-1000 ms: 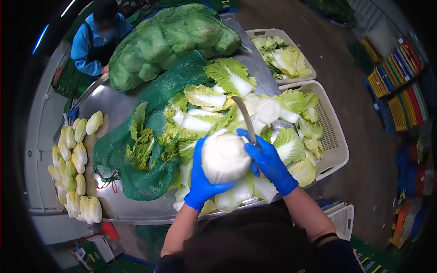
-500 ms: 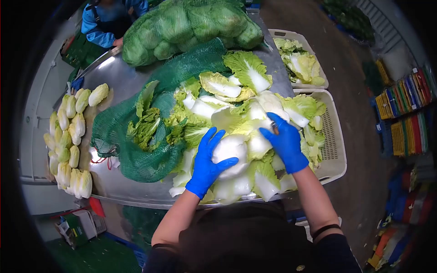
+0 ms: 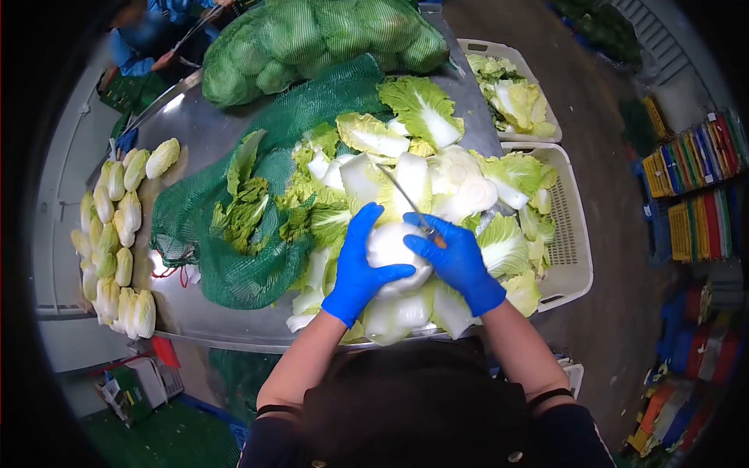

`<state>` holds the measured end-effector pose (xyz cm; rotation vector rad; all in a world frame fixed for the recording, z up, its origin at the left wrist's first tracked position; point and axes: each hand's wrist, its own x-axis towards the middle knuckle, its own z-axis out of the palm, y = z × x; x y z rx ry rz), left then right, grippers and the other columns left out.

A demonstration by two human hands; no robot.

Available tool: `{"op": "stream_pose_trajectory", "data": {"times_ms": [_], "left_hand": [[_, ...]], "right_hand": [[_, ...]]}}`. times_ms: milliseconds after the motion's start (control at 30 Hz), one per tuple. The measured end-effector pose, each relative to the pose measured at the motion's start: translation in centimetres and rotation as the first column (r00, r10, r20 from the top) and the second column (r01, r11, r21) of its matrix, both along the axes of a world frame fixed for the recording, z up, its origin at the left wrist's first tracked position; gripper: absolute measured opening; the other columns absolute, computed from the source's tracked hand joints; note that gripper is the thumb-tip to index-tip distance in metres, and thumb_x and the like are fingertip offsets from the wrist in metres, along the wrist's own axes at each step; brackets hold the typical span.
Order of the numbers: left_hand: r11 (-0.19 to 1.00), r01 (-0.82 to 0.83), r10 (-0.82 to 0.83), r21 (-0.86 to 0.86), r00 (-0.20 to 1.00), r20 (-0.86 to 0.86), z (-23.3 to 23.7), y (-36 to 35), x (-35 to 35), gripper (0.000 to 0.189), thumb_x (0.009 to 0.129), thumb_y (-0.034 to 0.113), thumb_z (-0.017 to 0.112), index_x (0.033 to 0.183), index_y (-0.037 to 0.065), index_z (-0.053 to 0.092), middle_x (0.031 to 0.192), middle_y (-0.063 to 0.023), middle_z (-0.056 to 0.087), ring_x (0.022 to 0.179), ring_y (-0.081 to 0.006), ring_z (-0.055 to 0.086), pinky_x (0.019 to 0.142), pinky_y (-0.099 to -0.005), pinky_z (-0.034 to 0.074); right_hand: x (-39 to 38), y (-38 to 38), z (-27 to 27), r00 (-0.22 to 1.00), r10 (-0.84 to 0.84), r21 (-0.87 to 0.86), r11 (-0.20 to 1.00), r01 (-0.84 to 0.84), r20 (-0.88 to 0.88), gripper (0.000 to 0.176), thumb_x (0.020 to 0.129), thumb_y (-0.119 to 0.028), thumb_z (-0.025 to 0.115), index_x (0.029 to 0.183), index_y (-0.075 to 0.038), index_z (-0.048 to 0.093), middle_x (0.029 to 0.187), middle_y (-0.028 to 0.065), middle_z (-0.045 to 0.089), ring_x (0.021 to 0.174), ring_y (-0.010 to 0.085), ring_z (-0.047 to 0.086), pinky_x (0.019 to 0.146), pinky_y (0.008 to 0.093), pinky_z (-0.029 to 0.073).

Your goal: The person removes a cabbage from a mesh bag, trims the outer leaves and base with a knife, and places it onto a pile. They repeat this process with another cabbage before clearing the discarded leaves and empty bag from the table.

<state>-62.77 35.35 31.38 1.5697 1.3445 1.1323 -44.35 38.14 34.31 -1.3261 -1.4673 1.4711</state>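
My left hand (image 3: 360, 269), in a blue glove, is cupped around the left side of a napa cabbage (image 3: 394, 249), whose white base faces up. My right hand (image 3: 459, 261), gloved too, grips a knife (image 3: 406, 193) and rests against the cabbage's right side. The thin blade points away and to the left, over the leaves behind the cabbage. Cut-off outer leaves (image 3: 402, 318) lie under and around it. A pale cut cabbage base (image 3: 472, 191) shows to the right of the blade.
A green mesh bag (image 3: 250, 281) lies at the left, and a full cabbage sack (image 3: 328, 47) at the back. Trimmed cabbages (image 3: 109, 226) line the steel table's (image 3: 187, 304) left end. White crates (image 3: 573, 242) with leaves stand at the right. A person's blue sleeve (image 3: 129, 54) shows at the far left.
My right hand has come left and nearer to the cabbage, and the knife blade now shows clearly. My left hand stays on the cabbage. The other person's arms have shifted.
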Motion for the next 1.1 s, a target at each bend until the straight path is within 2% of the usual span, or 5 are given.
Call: {"op": "stream_pose_trajectory", "data": {"times_ms": [200,667,733,833,1100], "left_hand": [[0.99,0.051,-0.125,-0.128,0.731,-0.671,-4.0,-2.7,-1.0,0.113,0.057,0.06,0.074,0.142,0.005,0.024,0.148,-0.0202,0.02,0.136,-0.0406,0.018,0.104,-0.0586,0.019],[0.997,-0.074,0.074,0.025,0.997,-0.032,-2.1,2.7,0.8,0.029,0.091,0.02,0.052,0.111,0.001,0.06,0.112,-0.0173,0.061,0.097,-0.026,0.062,0.083,-0.0356,0.049],[0.888,-0.126,0.068,-0.442,0.987,-0.146,-2.2,2.7,-0.1,0.031,0.094,0.018,0.045,0.115,0.0,0.058,0.114,-0.0185,0.06,0.104,-0.0241,0.059,0.09,-0.0347,0.045],[0.971,-0.2,0.206,-0.128,0.978,0.039,-5.3,-0.5,0.9,0.043,0.09,0.023,0.054,0.125,-0.002,0.049,0.125,-0.0187,0.053,0.114,-0.0254,0.052,0.098,-0.0356,0.039],[0.95,-0.297,0.304,-0.102,0.951,0.063,1.1,-1.4,5.3,0.094,0.06,0.024,0.084,0.135,0.0,0.033,0.127,-0.0182,0.045,0.115,-0.0277,0.047,0.098,-0.0376,0.039]], "right_hand": [[3.0,3.9,-0.5,0.999,0.008,-0.103,0.995,-0.012,-0.039,0.038,0.084,-0.028,0.067,0.114,-0.005,0.063,0.089,-0.0001,0.063,0.076,0.0068,0.053,0.071,0.0233,0.046],[1.9,2.0,-1.2,0.977,-0.024,-0.199,0.98,-0.019,-0.213,0.042,0.086,-0.028,0.064,0.121,-0.004,0.057,0.097,-0.0001,0.061,0.08,0.006,0.051,0.075,0.0219,0.045],[2.4,1.6,0.5,0.981,-0.017,-0.256,0.966,-0.034,-0.192,0.043,0.086,-0.028,0.065,0.121,-0.004,0.058,0.096,-0.001,0.06,0.079,0.0051,0.051,0.072,0.0212,0.044],[2.7,1.6,0.1,0.963,-0.088,-0.234,0.972,0.027,-0.256,0.036,0.088,-0.024,0.062,0.12,-0.007,0.058,0.065,-0.011,0.046,0.044,-0.0002,0.027,0.04,0.0186,0.02],[1.5,3.5,-2.0,0.948,0.133,-0.11,0.979,-0.171,-0.288,0.044,0.085,-0.022,0.066,0.121,0.0,0.054,0.11,0.0067,0.059,0.098,0.0112,0.054,0.088,0.0273,0.045]]}}
